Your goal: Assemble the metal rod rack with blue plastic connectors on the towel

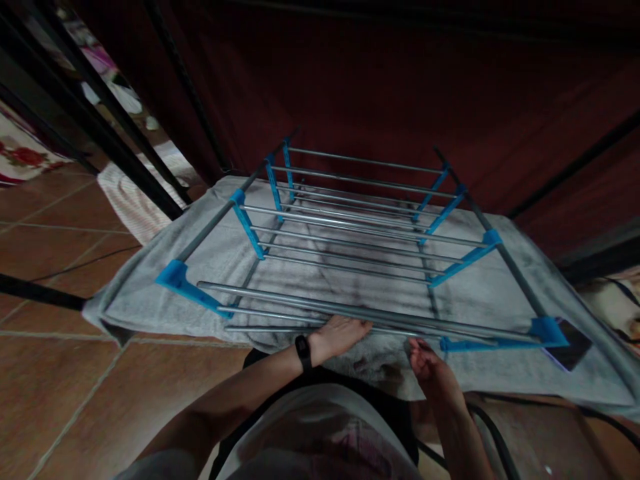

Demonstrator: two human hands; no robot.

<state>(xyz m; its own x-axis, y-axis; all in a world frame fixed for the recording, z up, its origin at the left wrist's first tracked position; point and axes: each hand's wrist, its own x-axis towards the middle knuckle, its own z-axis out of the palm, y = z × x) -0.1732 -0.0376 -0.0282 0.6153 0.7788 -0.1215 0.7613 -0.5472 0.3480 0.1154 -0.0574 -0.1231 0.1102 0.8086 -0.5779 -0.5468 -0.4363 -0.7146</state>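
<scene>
Left hand (340, 335) was clamped over the nearest rods (280, 299) of the drying rack (360, 220), black wristband just behind it. Right hand (430, 363) pinched the grey towel (505, 293) beside the same rods, fingers curled shut on the fabric. Rack extended away from both grips, towel spread under it, blue bracket (175, 277) off to the left.

Dim light falls on a terracotta tile floor (60, 373). A dark red curtain (400, 87) hangs behind, with black metal bars (100, 127) at the left.
</scene>
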